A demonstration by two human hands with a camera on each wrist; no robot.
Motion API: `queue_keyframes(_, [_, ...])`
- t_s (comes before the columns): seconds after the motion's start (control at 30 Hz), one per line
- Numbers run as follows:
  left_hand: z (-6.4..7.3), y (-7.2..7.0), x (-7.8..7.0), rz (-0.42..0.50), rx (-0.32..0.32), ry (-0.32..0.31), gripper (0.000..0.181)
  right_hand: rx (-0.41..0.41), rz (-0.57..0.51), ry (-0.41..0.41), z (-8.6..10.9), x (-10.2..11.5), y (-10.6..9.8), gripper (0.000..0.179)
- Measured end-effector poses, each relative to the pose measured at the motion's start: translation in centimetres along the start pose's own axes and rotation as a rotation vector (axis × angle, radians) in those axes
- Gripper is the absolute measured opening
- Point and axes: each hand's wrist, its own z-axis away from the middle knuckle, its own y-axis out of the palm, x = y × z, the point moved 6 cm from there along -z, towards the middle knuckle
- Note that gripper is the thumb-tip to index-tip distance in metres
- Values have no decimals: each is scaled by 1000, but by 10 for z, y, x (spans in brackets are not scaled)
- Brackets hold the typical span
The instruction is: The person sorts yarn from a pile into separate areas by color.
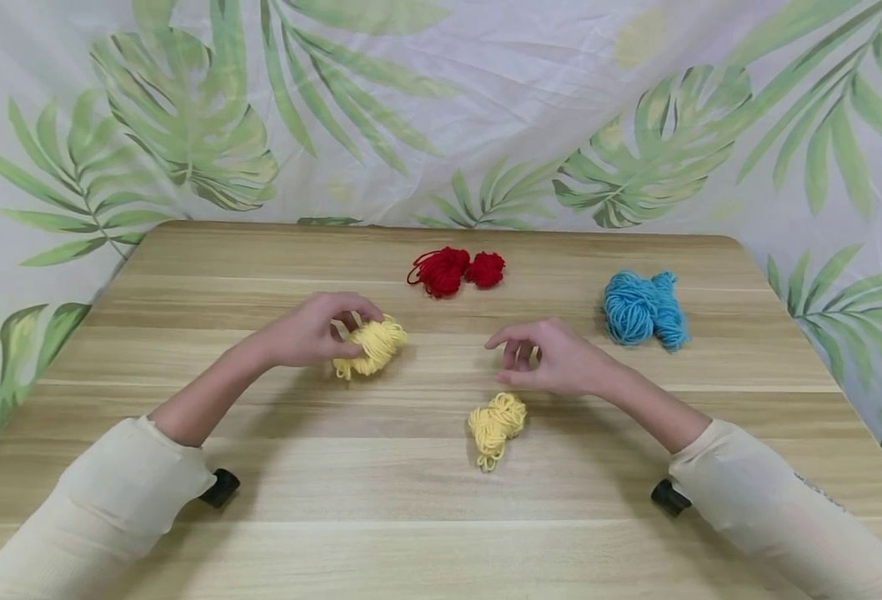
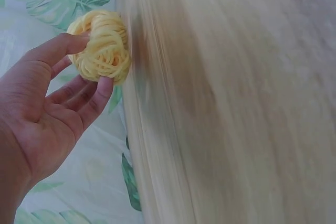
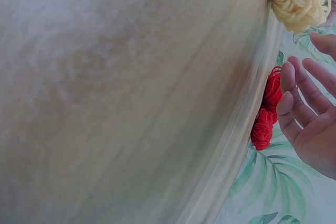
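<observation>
Head cam: we see the L hand (image 1: 312, 333) pinching a fluffy yellow yarn bundle (image 1: 378, 343); R hand (image 1: 557, 358), fingers loosely bent, holds nothing, nr a lumpy yellow skein (image 1: 497, 423) on the wood-grain table (image 1: 336, 483).

L wrist: thumb & fingers grip round, coiled strands.

R wrist: fingers part-open; 2-lobed red yarn (image 3: 272, 95) beyond.

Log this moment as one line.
left hand: grips yellow yarn | right hand: empty, near second yellow bundle | red yarn, blue yarn: on table
</observation>
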Motion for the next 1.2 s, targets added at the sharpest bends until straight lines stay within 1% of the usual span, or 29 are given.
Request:
queue_keyframes(0.13, [5,-5,2,-7,-17,-5,37,0,1,4,1,-1,0,35])
queue_keyframes(0.37, [13,-13,8,-31,-29,-16,38,-3,-10,12,1,-1,-1,35])
queue_keyframes(0.53, [19,-19,12,-29,-47,-40,38,-1,-9,3,0,1,-2,35])
queue_keyframes(0.67, [23,-24,14,-15,-70,-44,38,6,-8,9,0,0,-2,35])
queue_keyframes(0.83, [29,-29,16,-12,-103,-25,38,15,-10,19,2,-1,-3,36])
queue_keyframes(1.2, [46,-43,25,-37,-163,-49,40,26,-26,-2,5,3,-3,37])
